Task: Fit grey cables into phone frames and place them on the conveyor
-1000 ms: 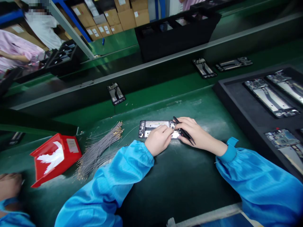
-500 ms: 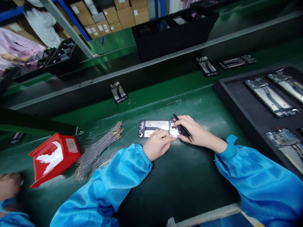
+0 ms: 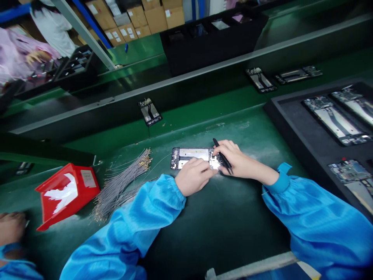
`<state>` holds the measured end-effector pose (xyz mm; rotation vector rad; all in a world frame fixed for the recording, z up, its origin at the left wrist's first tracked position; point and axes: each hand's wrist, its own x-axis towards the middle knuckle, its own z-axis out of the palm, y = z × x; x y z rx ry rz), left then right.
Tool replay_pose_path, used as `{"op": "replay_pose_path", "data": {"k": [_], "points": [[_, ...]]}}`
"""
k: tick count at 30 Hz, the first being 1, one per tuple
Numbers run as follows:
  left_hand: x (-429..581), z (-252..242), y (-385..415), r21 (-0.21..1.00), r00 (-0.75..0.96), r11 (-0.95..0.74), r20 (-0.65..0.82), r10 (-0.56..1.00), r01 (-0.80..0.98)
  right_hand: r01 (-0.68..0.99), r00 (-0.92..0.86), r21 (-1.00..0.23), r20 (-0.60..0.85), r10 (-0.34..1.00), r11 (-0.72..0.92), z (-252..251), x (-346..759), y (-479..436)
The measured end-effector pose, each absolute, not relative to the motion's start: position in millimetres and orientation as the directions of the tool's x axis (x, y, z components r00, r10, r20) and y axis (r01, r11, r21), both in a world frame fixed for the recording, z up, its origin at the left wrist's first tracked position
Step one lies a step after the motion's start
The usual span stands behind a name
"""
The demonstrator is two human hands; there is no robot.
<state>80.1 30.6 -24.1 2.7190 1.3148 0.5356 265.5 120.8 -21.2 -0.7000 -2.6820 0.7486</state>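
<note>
An opened phone [image 3: 194, 153] lies flat on the green bench, its circuit board end to the right. Across its lower edge rests my left hand [image 3: 194, 175], fingers bent together against it and a fingertip at the board. My right hand [image 3: 233, 157] holds black tweezers [image 3: 225, 160] within the palm, tips pointing down and away from the board. Its thumb and forefinger touch the board end of the phone. What lies under the fingertips is too small to make out. Left of the phone is a bundle of thin grey cables [image 3: 125, 182] with gold ends.
A red bin [image 3: 90, 177] stands left of the cables. At right is a black foam tray [image 3: 287, 116] holding several opened phones. More opened phones [image 3: 149, 111] lie on the green strip behind. A co-worker's hand [image 3: 13, 228] is at the left edge; other people stand beyond.
The phones on the strip behind have shifted slightly right. My hands stay at the same phone, with the left fingers a little flatter and the tweezers slightly turned.
</note>
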Motion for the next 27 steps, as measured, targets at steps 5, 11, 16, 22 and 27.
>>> {"op": "replay_pose_path", "data": {"k": [5, 11, 16, 22, 27], "points": [[54.4, -23.0, 36.4, 0.39, 0.58, -0.645, 0.285, 0.764, 0.658, 0.375, -0.846, -0.58, 0.105, 0.523, 0.723, -19.3, 265.6, 121.2], [50.2, -27.1, 39.9, 0.411, 0.583, -0.651, 0.294, 0.758, 0.639, 0.429, -0.833, -0.558, 0.06, 0.55, 0.71, -15.6, 264.1, 121.2], [52.9, -26.2, 39.9, 0.382, 0.583, -0.654, 0.298, 0.756, 0.653, 0.454, -0.83, -0.533, 0.038, 0.557, 0.714, -13.9, 261.3, 120.7], [53.2, -25.3, 39.2, 0.359, 0.599, -0.662, 0.284, 0.749, 0.658, 0.481, -0.828, -0.478, 0.028, 0.56, 0.735, -13.8, 257.0, 120.0], [53.7, -25.9, 39.1, 0.351, 0.592, -0.663, 0.299, 0.749, 0.661, 0.473, -0.826, -0.493, 0.04, 0.562, 0.73, -14.8, 255.9, 119.2]]}}
